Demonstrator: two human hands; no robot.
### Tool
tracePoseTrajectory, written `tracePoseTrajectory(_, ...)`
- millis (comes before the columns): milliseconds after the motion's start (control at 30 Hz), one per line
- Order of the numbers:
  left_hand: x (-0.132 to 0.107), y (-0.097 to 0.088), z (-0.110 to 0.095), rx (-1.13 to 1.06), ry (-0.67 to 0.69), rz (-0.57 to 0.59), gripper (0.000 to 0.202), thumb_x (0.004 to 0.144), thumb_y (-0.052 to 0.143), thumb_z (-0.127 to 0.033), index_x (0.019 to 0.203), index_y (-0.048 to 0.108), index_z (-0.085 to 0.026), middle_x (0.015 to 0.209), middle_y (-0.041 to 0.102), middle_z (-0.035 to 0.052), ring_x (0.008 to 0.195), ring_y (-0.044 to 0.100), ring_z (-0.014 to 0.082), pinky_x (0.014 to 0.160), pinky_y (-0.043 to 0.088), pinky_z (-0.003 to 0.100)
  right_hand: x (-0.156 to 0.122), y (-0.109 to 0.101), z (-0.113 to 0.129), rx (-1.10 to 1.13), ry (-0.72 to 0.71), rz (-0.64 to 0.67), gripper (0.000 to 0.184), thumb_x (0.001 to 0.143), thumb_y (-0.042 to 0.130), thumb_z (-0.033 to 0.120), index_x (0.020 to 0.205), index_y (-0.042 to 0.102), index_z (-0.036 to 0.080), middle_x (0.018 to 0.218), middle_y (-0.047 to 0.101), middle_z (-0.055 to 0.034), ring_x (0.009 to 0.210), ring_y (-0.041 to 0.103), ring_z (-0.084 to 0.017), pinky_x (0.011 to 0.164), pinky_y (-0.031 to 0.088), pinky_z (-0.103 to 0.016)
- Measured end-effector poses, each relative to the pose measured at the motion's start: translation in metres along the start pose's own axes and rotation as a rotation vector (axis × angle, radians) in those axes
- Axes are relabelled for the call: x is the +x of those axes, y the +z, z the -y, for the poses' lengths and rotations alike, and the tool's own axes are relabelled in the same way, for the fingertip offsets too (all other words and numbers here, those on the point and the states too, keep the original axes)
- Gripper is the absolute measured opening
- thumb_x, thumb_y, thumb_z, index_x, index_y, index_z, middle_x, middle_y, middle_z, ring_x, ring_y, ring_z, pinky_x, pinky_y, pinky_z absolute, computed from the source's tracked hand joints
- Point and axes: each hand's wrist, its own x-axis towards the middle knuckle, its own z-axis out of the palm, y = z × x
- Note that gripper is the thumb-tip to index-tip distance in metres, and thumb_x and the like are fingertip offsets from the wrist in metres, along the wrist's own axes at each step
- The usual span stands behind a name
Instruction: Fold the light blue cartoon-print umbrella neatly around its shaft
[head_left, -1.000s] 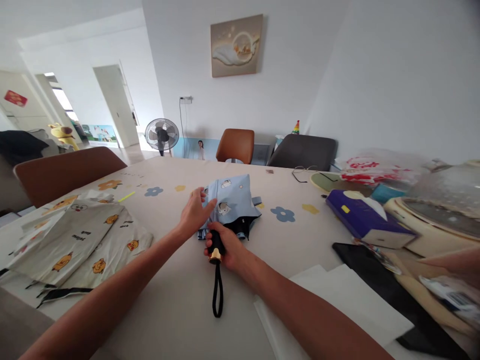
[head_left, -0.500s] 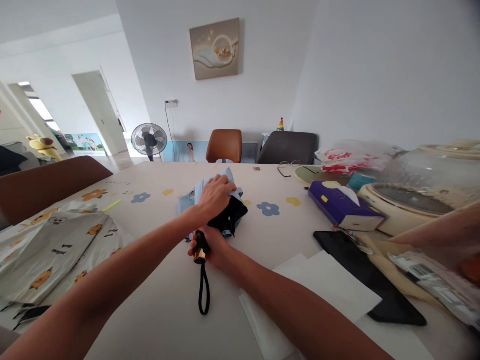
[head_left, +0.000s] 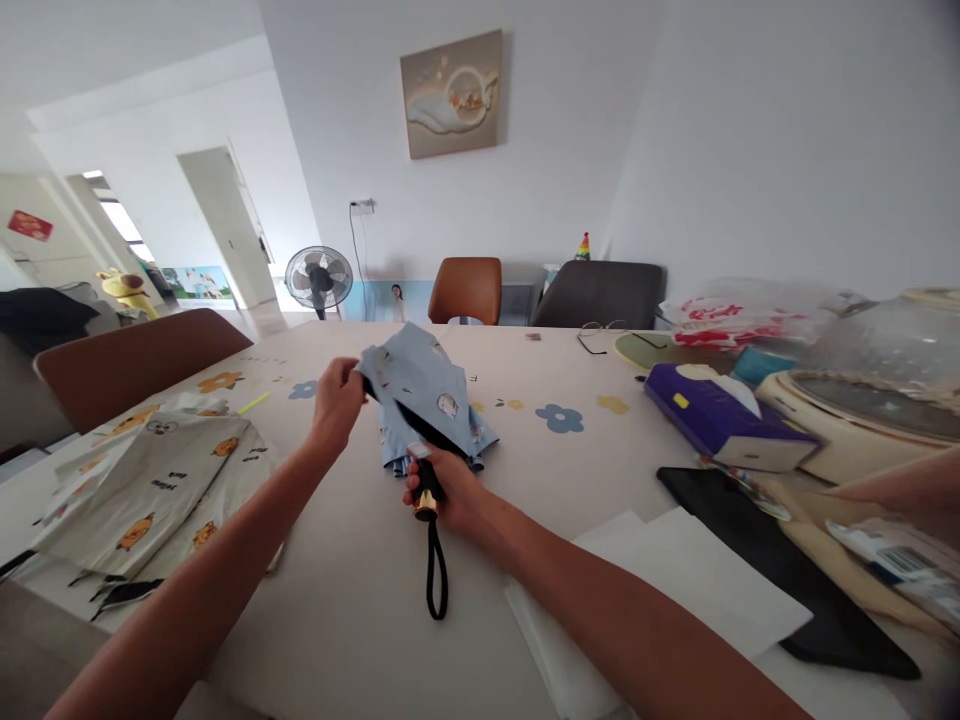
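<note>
A light blue folding umbrella with small printed figures lies half-gathered over the middle of the table, its canopy in loose folds and the dark inside showing along one edge. My right hand is wrapped round its black handle, which ends in a gold cap with a black wrist strap hanging toward me. At the canopy's left edge, my left hand pinches the fabric and holds one panel spread out to the left. The tips of the left fingers are partly hidden by the cloth.
Left on the table lies a second umbrella, off-white with orange cartoon figures. To the right are white paper sheets, a black flat tray-like item, a purple tissue box and eyeglasses. Another person's forearm reaches in at right.
My left hand has moved left from on top of the canopy, drawing a blue panel out flat over the dark inside. The right hand keeps its hold on the handle. The view has shifted slightly left.
</note>
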Motion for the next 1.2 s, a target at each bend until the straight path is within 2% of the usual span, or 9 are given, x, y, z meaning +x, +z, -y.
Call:
tracePoseTrajectory(100, -0.003, -0.004, 0.028, -0.045, -0.341, 0.239, 0.017, 0.072, 0.044, -0.028, 0.076, 0.053, -0.014, 0.070, 0.058, 0.0034, 0.055, 0.054, 0.0120, 0.053, 0.048, 0.026, 0.002, -0.001, 0.000, 0.006, 0.004, 0.001, 0.014, 0.075, 0.053, 0.023, 0.065, 0.048, 0.015, 0.048, 0.050, 0.0027, 0.036, 0.049, -0.010, 0.038, 0.046, -0.024)
tracePoseTrajectory(233, -0.004, -0.005, 0.053, 0.121, -0.371, 0.261, 0.027, 0.074, 0.045, -0.026, 0.094, 0.053, -0.011, 0.084, 0.058, 0.0082, 0.060, 0.055, 0.0130, 0.057, 0.048, 0.027, 0.002, 0.000, -0.001, 0.021, -0.038, -0.010, 0.011, 0.075, 0.053, 0.021, 0.066, 0.049, 0.015, 0.050, 0.050, 0.0039, 0.036, 0.047, -0.008, 0.039, 0.047, -0.024)
tracePoseTrajectory(300, -0.004, -0.006, 0.058, 0.250, -0.212, 0.175, 0.040, 0.073, 0.049, -0.025, 0.112, 0.048, -0.014, 0.096, 0.057, 0.0098, 0.071, 0.056, 0.0161, 0.062, 0.047, 0.029, 0.001, 0.001, -0.001, 0.022, -0.046, -0.014, 0.012, 0.075, 0.053, 0.020, 0.065, 0.049, 0.015, 0.049, 0.050, 0.0038, 0.036, 0.047, -0.008, 0.039, 0.047, -0.024)
tracePoseTrajectory(433, -0.009, -0.014, 0.053, 0.588, 0.381, 0.035, 0.045, 0.078, 0.044, -0.015, 0.121, 0.048, -0.028, 0.109, 0.053, 0.0064, 0.098, 0.051, 0.0202, 0.074, 0.043, 0.029, -0.001, 0.003, 0.000, 0.019, -0.048, -0.030, 0.014, 0.076, 0.053, 0.021, 0.064, 0.048, 0.014, 0.050, 0.050, 0.0030, 0.036, 0.046, -0.008, 0.039, 0.047, -0.025)
tracePoseTrajectory(567, -0.017, -0.020, 0.040, 0.582, 0.536, -0.055, 0.037, 0.086, 0.035, -0.018, 0.112, 0.058, -0.029, 0.103, 0.055, 0.0053, 0.099, 0.050, 0.0181, 0.077, 0.040, 0.026, -0.002, 0.005, 0.001, 0.023, -0.055, -0.051, 0.012, 0.076, 0.054, 0.020, 0.066, 0.049, 0.014, 0.051, 0.050, 0.0030, 0.037, 0.046, -0.008, 0.038, 0.047, -0.024)
tracePoseTrajectory(667, -0.017, -0.025, 0.035, 0.514, 0.438, -0.009, 0.039, 0.083, 0.036, -0.017, 0.114, 0.057, -0.029, 0.104, 0.057, 0.0035, 0.095, 0.053, 0.0165, 0.079, 0.040, 0.026, -0.003, 0.006, 0.001, 0.024, -0.055, -0.066, 0.012, 0.075, 0.054, 0.020, 0.066, 0.049, 0.014, 0.051, 0.049, 0.0031, 0.038, 0.046, -0.008, 0.038, 0.047, -0.024)
tracePoseTrajectory(833, 0.002, -0.049, 0.034, 0.292, 0.064, 0.614, 0.042, 0.065, 0.044, -0.013, 0.102, 0.062, -0.022, 0.103, 0.062, 0.0020, 0.099, 0.054, 0.0189, 0.083, 0.042, 0.027, -0.002, 0.005, 0.000, 0.016, -0.057, -0.069, 0.016, 0.076, 0.053, 0.023, 0.064, 0.048, 0.014, 0.050, 0.048, 0.0032, 0.038, 0.046, -0.008, 0.039, 0.047, -0.024)
tracePoseTrajectory(1000, 0.035, -0.048, 0.017, 0.203, 0.005, 0.436, 0.033, 0.066, 0.048, -0.024, 0.096, 0.061, -0.017, 0.103, 0.061, 0.0064, 0.097, 0.053, 0.0215, 0.081, 0.043, 0.031, -0.005, 0.004, 0.001, -0.017, -0.008, -0.062, 0.018, 0.076, 0.051, 0.026, 0.063, 0.048, 0.015, 0.047, 0.048, 0.0025, 0.036, 0.047, -0.009, 0.038, 0.045, -0.023)
tracePoseTrajectory(1200, 0.074, 0.018, 0.004, 0.198, -0.095, 0.507, 0.034, 0.068, 0.059, -0.038, 0.096, 0.060, -0.019, 0.096, 0.062, 0.0066, 0.088, 0.054, 0.0190, 0.066, 0.044, 0.025, -0.005, 0.006, 0.001, -0.014, -0.024, -0.079, 0.018, 0.075, 0.053, 0.025, 0.062, 0.048, 0.015, 0.048, 0.048, 0.0030, 0.036, 0.046, -0.008, 0.038, 0.045, -0.023)
